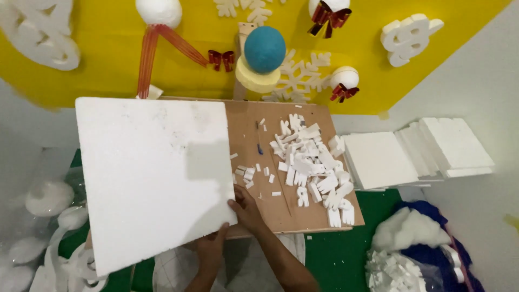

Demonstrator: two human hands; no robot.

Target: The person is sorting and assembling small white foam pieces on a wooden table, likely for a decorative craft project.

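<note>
**Foam sheet held at its near corner, both hands at the desk's front edge**

Background: a yellow backdrop [108, 38] hung with white foam ornaments and a blue ball [265, 48]; below it a brown board serving as the desk [254, 140].

Finding: a large white foam sheet [151, 173] covers the left half of the desk, overhanging its left and front edges. It is near square and slightly rotated, so no long axis is clear. The sheet lies up and to the left of both hands.

Hands: the left hand [211, 249] grips the sheet's front edge near its right corner, fingers curled over it. The right hand [247, 208] clasps the corner itself, resting on the desk. Both are equally close.

Adjacent: a heap of white foam offcuts [313, 167] to the right, well apart from the hands; stacked foam panels [421, 151] beyond.
</note>
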